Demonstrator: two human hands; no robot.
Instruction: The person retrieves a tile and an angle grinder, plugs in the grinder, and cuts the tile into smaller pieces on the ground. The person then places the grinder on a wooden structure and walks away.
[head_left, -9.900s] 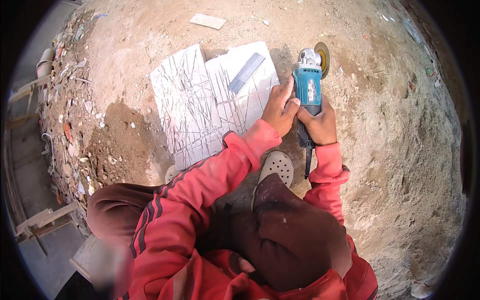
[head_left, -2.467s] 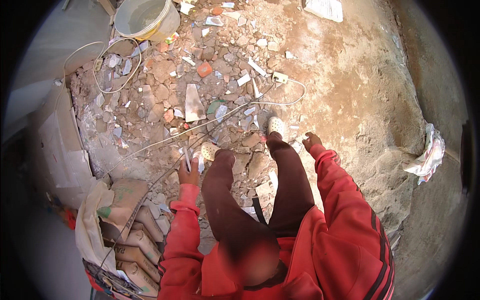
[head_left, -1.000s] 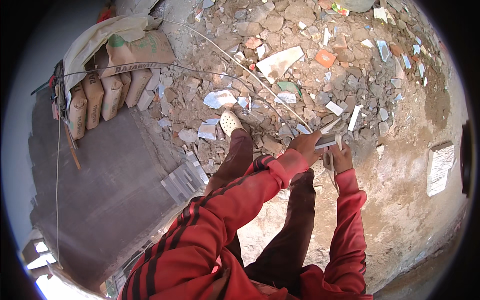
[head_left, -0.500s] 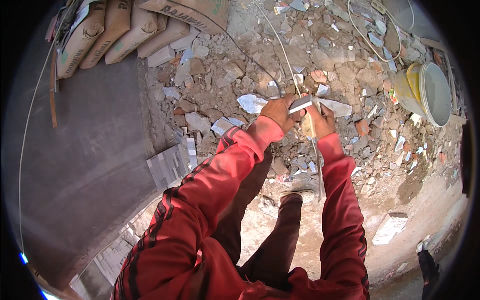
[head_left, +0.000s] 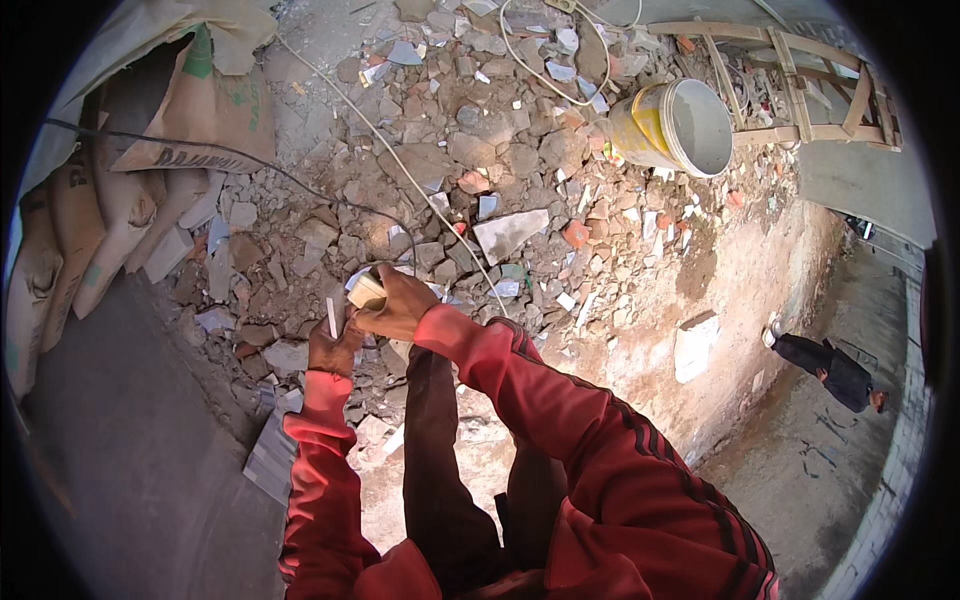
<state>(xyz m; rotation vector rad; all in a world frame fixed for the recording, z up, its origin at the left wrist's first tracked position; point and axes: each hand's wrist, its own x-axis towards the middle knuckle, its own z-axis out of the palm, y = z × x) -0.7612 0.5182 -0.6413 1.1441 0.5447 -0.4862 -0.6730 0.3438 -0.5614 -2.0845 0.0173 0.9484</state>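
My left hand [head_left: 335, 348] is closed around a narrow white strip [head_left: 332, 317] that sticks up between thumb and fingers. Just to its right, my right hand [head_left: 403, 305] grips a small pale tan block [head_left: 367, 291]; its exact kind is unclear. The two hands nearly touch, held over a bed of broken rubble [head_left: 450, 160]. A dark cable [head_left: 330, 193] runs across the rubble and drops behind my right hand, where its end is hidden.
Brown paper sacks [head_left: 125, 210] are piled at the left. A yellowish bucket [head_left: 645, 135] stands at upper right beside a wooden frame [head_left: 790, 85]. A pale rope [head_left: 385, 145] crosses the rubble. Patterned tiles [head_left: 268, 458] lie left of my legs. Another person [head_left: 835, 372] is at far right.
My view has swung right, so sacks and bucket appear further left. My hands have shifted left in the picture, and the strip now points upward instead of lying across between the hands.
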